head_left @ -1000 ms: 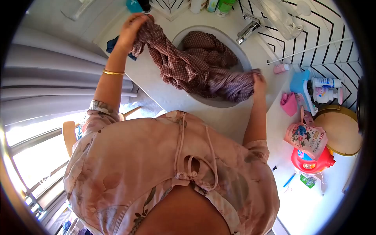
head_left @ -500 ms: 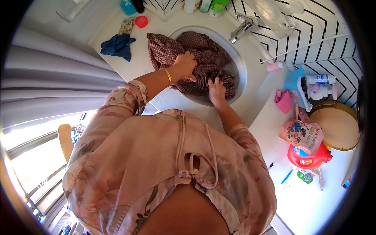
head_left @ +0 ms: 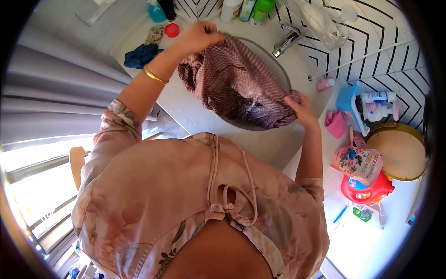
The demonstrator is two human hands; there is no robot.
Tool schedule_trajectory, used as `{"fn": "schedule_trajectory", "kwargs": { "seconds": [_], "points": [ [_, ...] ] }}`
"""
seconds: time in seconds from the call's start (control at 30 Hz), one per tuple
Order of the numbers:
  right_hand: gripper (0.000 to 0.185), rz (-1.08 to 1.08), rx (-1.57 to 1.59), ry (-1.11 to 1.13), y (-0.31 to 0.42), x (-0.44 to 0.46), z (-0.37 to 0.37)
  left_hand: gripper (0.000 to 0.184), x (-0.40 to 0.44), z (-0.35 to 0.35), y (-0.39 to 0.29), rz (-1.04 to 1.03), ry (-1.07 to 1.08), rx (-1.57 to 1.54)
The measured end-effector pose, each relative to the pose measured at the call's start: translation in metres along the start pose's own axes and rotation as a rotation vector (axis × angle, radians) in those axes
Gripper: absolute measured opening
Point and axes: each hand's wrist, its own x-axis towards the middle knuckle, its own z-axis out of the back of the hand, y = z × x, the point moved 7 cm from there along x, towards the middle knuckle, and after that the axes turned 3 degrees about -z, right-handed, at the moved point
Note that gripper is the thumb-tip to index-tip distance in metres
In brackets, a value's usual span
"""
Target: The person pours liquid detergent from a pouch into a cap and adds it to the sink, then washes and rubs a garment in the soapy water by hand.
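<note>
A wet maroon checked cloth (head_left: 232, 74) is stretched up over the round sink (head_left: 268, 56); whether it is a shirt or another garment I cannot tell. My left hand (head_left: 200, 37), with a gold bangle (head_left: 154, 75) on its forearm, pinches the cloth's upper edge at the sink's far left. At the right side my right hand (head_left: 303, 109) grips another part of the same edge. Between them the cloth sags in folds, and its lower part hangs in the sink, hiding most of the basin.
Behind the sink are a faucet (head_left: 286, 43) and several bottles, one a green bottle (head_left: 261, 12). A dark blue cloth (head_left: 141, 56) and a red cup-like item (head_left: 172, 30) lie on the left. A blue basket (head_left: 351, 106) and red detergent jug (head_left: 367, 188) stand on the right counter.
The bunched cloth has been lifted and spread out. My left hand moved up and left, my right hand moved right, so both are now far apart.
</note>
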Motion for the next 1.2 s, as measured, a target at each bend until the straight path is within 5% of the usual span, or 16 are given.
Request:
{"fn": "schedule_trajectory", "kwargs": {
  "seconds": [0.07, 0.17, 0.23, 0.3, 0.43, 0.53, 0.57, 0.73, 0.83, 0.93, 1.0, 1.03, 1.1, 1.2],
  "points": [
    [0.037, 0.101, 0.101, -0.123, 0.056, -0.023, 0.01, 0.016, -0.005, 0.029, -0.039, 0.048, -0.06, -0.152],
    [0.04, 0.263, 0.215, -0.246, 0.098, -0.04, 0.042, 0.019, -0.007, 0.068, -0.081, -0.049, -0.311, -0.571],
    [0.046, 0.373, 0.56, -0.177, 0.129, -0.047, 0.051, 0.023, -0.009, 0.062, -0.166, -0.191, 0.075, -1.044],
    [0.046, 0.577, 0.883, -0.101, 0.171, -0.059, 0.045, 0.025, -0.009, 0.058, -0.175, -0.091, 0.023, -0.884],
    [0.061, 0.624, 0.504, -0.133, 0.194, -0.039, -0.002, 0.027, -0.002, 0.009, -0.204, -0.345, 0.107, -0.235],
    [0.08, 0.75, 0.35, -0.209, 0.217, -0.034, -0.051, 0.031, -0.017, -0.011, -0.217, -0.239, 0.137, -0.209],
    [0.084, 0.816, 0.311, -0.235, 0.221, -0.031, -0.056, 0.036, -0.012, -0.02, -0.206, -0.245, -0.047, -0.205],
    [0.062, 0.621, 0.091, -0.143, 0.221, -0.019, -0.055, 0.029, -0.022, -0.027, -0.202, -0.272, 0.097, -0.22],
    [0.041, 0.585, 0.291, -0.077, 0.219, -0.017, -0.051, 0.028, -0.03, -0.018, -0.206, -0.501, 0.081, -0.647],
    [0.039, 0.573, 0.599, -0.012, 0.211, -0.01, -0.047, 0.042, -0.026, 0.003, -0.207, -0.206, 0.101, -1.296],
    [0.042, 0.622, 0.585, -0.131, 0.213, -0.019, -0.037, 0.049, -0.013, 0.023, -0.189, -0.549, 0.129, -1.301],
    [0.044, 0.644, 0.579, -0.187, 0.212, -0.024, -0.031, 0.054, -0.001, 0.031, -0.151, -0.968, 0.141, -1.047],
    [0.043, 0.675, 0.699, -0.248, 0.21, -0.035, -0.011, 0.059, 0.026, 0.03, -0.066, -0.761, -0.053, -0.697],
    [0.044, 0.88, 0.632, -0.335, 0.251, -0.076, 0.005, 0.094, 0.0, -0.037, 0.006, -0.363, 0.298, -0.55]
  ]
}}
